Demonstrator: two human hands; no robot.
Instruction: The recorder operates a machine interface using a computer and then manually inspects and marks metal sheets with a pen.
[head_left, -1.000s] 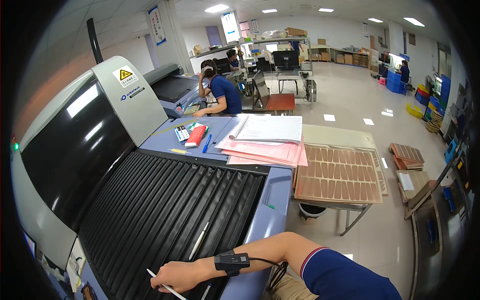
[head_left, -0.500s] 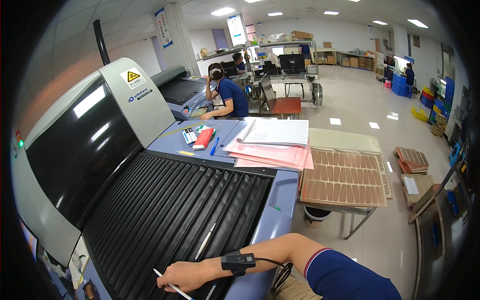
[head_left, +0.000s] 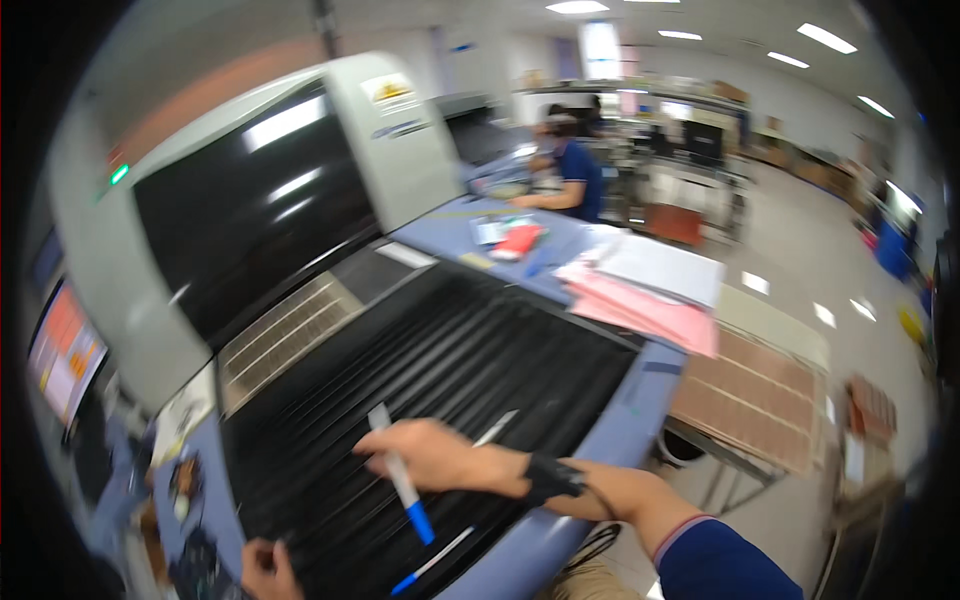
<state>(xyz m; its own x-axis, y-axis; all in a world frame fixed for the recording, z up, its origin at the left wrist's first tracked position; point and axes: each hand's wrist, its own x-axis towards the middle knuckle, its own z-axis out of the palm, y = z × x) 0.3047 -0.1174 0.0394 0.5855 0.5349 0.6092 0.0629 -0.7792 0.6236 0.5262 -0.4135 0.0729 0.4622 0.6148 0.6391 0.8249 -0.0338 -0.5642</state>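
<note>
Head view: the right hand (head_left: pixel 425 455), fingers closed, grips a blue-ended white pen (head_left: pixel 405 490) over a black pleated cover (head_left: pixel 420 350), the pen slanting from far left to near right. The left hand (head_left: pixel 270 572), farther off, curls loosely; any hold cannot be told.

the left hand (head_left: pixel 272 572) is cut by the lower edge, the right hand (head_left: pixel 430 456) is blurred and covers part of a white pen with blue end (head_left: pixel 406 492), and the yellow warning label (head_left: pixel 389 92) is too smeared to read.
</note>
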